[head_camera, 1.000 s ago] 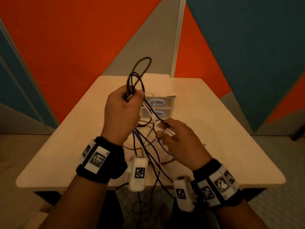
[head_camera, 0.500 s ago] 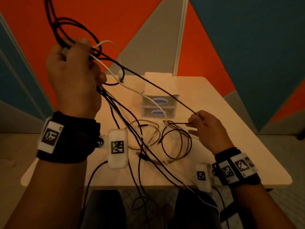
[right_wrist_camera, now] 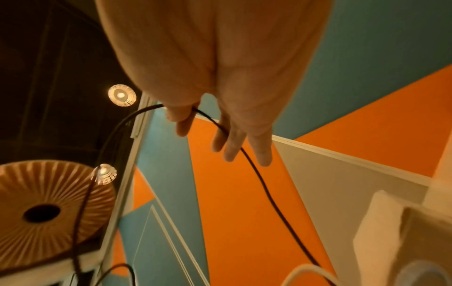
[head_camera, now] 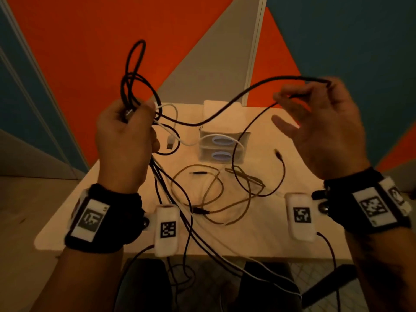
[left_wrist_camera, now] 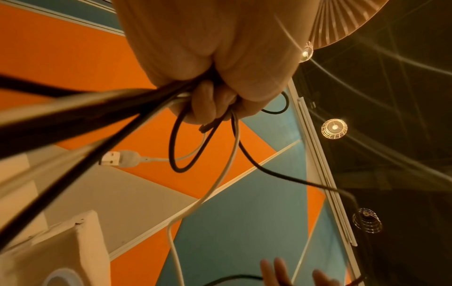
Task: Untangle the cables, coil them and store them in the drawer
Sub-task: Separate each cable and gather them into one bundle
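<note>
My left hand (head_camera: pixel 126 134) is raised over the table's left side and grips a bunch of black cables (head_camera: pixel 132 84) together with a white USB cable (head_camera: pixel 173 138), whose plug (left_wrist_camera: pixel 112 157) dangles below the fist (left_wrist_camera: pixel 215 91). One black cable (head_camera: pixel 225 111) sags across to my right hand (head_camera: pixel 315 122), raised at the right, which pinches it between thumb and forefinger with the other fingers spread (right_wrist_camera: pixel 244 141). Brown cables (head_camera: pixel 211 192) lie looped on the table. The small white two-drawer box (head_camera: pixel 222 145) stands at mid-table with both drawers closed.
The light wooden table (head_camera: pixel 292 242) has its front edge just below my wrists. Several cables hang over that edge toward the floor (head_camera: pixel 195 251). Orange, teal and grey wall panels (head_camera: pixel 90 41) stand behind the table.
My right hand rose from the table to chest height, drawing the black cable out to the right. My left hand dropped lower and moved toward the centre with its bunch.
</note>
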Demonstrator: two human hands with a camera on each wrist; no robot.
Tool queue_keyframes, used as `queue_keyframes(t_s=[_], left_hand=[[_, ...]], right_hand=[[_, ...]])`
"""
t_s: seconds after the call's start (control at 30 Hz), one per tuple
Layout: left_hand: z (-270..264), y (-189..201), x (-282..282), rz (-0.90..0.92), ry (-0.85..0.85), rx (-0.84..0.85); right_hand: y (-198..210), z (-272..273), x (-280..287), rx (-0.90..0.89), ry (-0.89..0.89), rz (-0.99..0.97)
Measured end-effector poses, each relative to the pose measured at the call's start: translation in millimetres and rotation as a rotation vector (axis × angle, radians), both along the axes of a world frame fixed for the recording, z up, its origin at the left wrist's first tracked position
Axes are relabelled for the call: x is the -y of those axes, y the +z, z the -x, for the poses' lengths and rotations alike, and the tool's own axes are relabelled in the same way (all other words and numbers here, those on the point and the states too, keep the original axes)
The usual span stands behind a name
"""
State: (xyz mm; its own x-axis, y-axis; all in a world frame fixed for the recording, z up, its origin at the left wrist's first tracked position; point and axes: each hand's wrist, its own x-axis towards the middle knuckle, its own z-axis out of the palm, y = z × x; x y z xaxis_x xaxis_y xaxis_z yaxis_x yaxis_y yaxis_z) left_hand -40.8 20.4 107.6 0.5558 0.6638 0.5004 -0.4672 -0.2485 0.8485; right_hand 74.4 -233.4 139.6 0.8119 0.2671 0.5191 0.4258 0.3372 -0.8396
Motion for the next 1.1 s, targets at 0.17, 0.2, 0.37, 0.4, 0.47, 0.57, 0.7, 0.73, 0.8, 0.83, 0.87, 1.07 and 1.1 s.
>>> queue_keyframes(t_s=[0.17, 0.2, 0.37, 0.4, 0.47, 0.57, 0.7, 0.73, 0.8, 0.83, 0.87, 1.07, 1.1], left_hand=[[-1, -4, 10, -0.072, -0.057, -0.036], [-2, -6, 14, -0.100, -0.080, -0.043], [-1, -10, 23, -0.185, -0.099, -0.075], [-1, -11, 19, -0.165, -0.064, -0.089], [-1, -15, 12, -0.137, -0.011, -0.106], [-1, -19, 9, -0.137, 0.027, -0.116], [-3, -24, 14, -0.144, 0.023, -0.125], [-2, -25, 15, -0.148, 0.027, -0.119], [-2, -26, 15, -0.154, 0.030, -0.124], [-2, -27, 16, -0.152, 0.012, -0.132], [-1, -26, 17, -0.151, -0.020, -0.146], [-9, -36, 52, -0.320, -0.328, -0.227], [-14, -40, 59, -0.350, -0.324, -0.236]], right_hand=[[19, 0, 3, 0.657, -0.168, 0.419], [20, 2, -1, 0.658, -0.175, 0.557], [13, 13, -2, 0.814, -0.320, 0.747], [19, 12, 4, 0.883, -0.416, 0.713], [35, 5, 19, 0.989, -0.583, 0.687], [54, -4, 39, 0.957, -0.629, 0.679], [50, -6, 52, 0.874, -0.536, 0.778], [46, -11, 56, 0.878, -0.581, 0.825], [37, -18, 63, 0.884, -0.675, 0.937], [31, -17, 63, 0.900, -0.678, 0.957], [21, -15, 60, 0.915, -0.641, 0.952], [-56, 24, 2, 0.684, -0.142, 0.992], [-62, 26, -6, 0.694, -0.146, 0.981]])
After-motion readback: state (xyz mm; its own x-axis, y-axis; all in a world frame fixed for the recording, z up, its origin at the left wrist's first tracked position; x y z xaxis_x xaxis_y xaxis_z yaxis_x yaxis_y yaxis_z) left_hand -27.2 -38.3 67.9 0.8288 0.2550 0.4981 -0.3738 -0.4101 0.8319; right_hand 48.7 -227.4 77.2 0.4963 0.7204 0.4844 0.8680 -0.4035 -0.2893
